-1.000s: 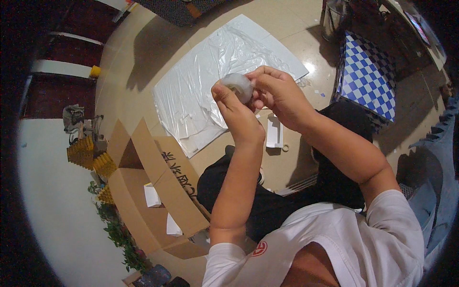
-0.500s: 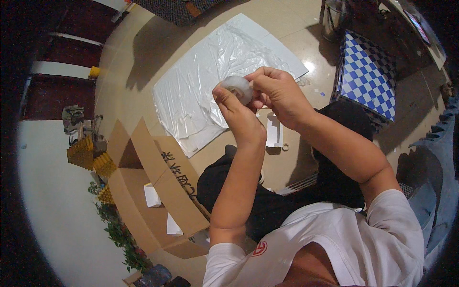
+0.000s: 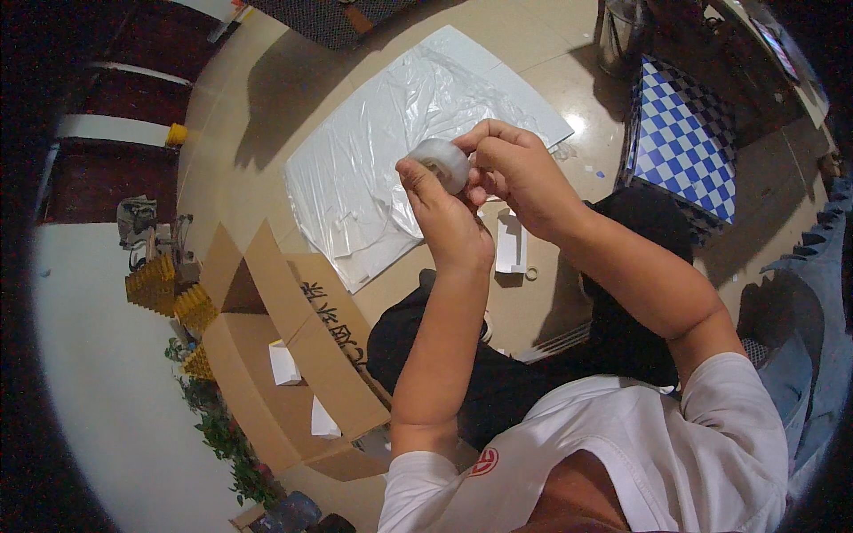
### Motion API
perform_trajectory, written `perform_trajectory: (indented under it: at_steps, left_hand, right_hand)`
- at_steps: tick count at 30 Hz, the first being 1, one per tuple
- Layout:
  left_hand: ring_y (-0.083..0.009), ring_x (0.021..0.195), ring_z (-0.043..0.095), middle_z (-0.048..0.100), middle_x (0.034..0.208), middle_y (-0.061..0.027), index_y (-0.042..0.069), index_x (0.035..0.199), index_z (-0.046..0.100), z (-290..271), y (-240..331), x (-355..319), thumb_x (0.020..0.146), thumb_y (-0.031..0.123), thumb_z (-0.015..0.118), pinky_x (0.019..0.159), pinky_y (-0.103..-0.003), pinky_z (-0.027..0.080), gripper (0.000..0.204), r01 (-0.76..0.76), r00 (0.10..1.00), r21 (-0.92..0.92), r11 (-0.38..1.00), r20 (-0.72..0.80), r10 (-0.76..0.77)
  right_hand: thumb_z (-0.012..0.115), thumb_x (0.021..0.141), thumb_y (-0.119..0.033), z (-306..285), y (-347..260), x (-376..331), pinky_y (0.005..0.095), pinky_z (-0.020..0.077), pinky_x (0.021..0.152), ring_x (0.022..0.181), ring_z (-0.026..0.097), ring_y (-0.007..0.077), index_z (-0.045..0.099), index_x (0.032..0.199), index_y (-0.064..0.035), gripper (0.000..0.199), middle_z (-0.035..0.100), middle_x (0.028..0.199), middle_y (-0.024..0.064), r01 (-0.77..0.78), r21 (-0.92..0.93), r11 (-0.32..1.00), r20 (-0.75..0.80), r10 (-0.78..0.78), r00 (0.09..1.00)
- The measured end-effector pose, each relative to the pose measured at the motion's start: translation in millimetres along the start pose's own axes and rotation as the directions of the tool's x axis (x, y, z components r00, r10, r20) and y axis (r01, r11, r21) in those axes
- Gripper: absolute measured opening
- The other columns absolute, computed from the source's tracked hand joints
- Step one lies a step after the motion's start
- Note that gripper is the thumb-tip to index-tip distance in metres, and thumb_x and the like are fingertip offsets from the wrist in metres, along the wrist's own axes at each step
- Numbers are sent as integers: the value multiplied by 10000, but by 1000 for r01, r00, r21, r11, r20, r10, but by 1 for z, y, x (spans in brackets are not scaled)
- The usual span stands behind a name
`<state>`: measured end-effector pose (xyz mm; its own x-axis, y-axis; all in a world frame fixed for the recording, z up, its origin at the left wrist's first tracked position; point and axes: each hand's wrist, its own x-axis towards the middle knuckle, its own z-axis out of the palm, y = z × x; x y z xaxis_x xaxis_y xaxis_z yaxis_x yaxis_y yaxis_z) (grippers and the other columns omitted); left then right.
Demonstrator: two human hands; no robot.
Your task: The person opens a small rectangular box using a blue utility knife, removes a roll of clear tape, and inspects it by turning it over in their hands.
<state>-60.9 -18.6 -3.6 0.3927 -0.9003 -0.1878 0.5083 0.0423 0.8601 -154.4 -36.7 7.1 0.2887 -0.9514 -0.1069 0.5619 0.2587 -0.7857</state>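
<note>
A roll of clear tape is held up in front of me, over a white sheet with crinkled clear plastic on the floor. My left hand is closed around the roll, thumb on its near side. At the roll's right edge, my right hand has its fingers bent and pinched against the tape; its fingertips are partly hidden. Below the hands, a small white open box lies on the floor, with a small ring beside it.
An open cardboard box with white pieces inside stands at my left. To the right is a stack with a blue-and-white checkered top. A bin is at the far right. Plants line the left side.
The roll has turned slightly in my hands, and my right fingers have shifted a little at its edge. Little else differs.
</note>
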Motion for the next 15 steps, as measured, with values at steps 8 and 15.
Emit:
perform_trajectory:
  at_steps: [8,15]
  left_hand:
    - [-81,612,433,521,837,9,96,1097,503,0,-6,3,999,514,345,515,-224,380,458,-2,998,0,1000,-69,2]
    - [-86,577,486,571,792,-11,92,1036,557,3,7,2,999,499,363,501,-219,401,453,189,977,-60,980,-85,-193]
  right_hand:
    - [622,864,-149,-4,6,3,236,439,551,590,550,115,597,971,20,202,606,774,65,-49,-20,999,-9,48,999]
    - [615,832,-132,-6,-5,4,225,441,582,628,541,100,613,1022,-1,231,605,805,46,-45,-182,982,41,54,998]
